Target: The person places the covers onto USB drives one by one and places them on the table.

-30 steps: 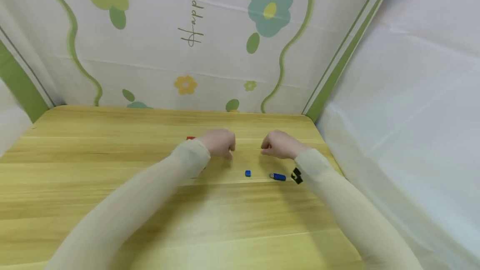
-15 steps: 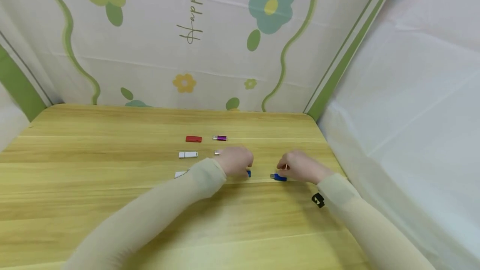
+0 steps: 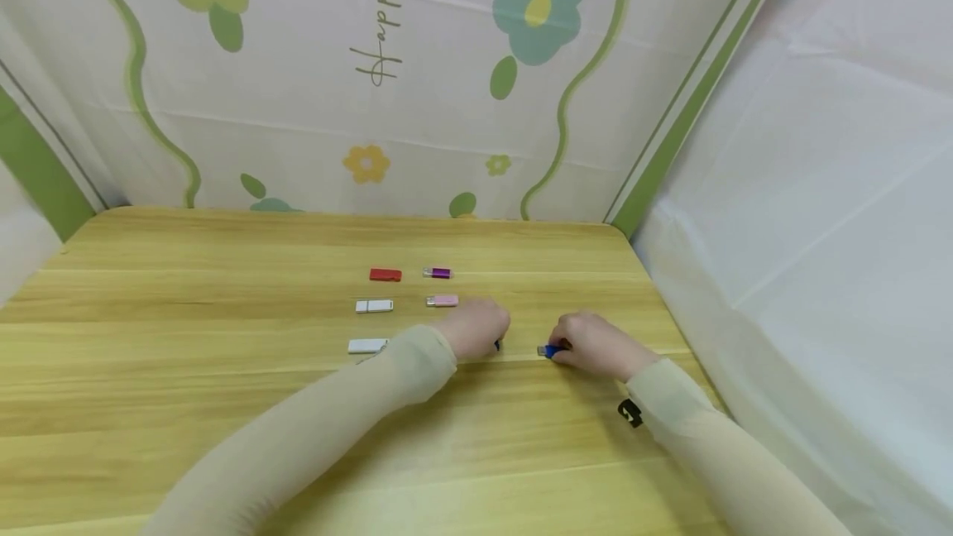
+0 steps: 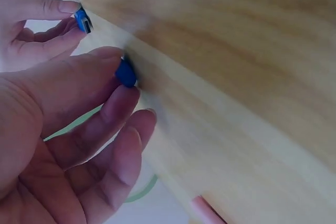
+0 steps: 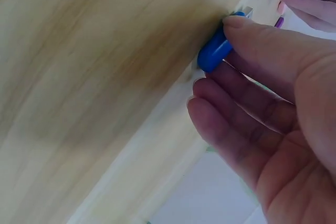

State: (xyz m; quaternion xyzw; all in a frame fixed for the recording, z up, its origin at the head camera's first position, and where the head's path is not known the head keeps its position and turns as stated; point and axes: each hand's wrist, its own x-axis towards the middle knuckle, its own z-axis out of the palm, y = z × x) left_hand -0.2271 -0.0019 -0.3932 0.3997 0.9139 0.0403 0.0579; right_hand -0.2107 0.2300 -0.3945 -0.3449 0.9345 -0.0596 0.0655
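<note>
In the head view my left hand is low over the wooden table, left of my right hand. Thumb and index finger of the left pinch a small blue USB cap, clear in the left wrist view but mostly covered in the head view. My right hand pinches a blue USB flash drive by its body. The drive's metal plug points left, toward the cap. A gap separates cap and drive, and both are at or just above the tabletop.
Behind the left hand lie a pink USB drive and a purple one. Further left are a red stick, a white stick and another white one beside my sleeve. A flowered cloth hangs behind the table.
Both hands have come down from above the table to the blue pieces. The left has taken hold of the cap, the right of the drive. The pink drive has come into view.
</note>
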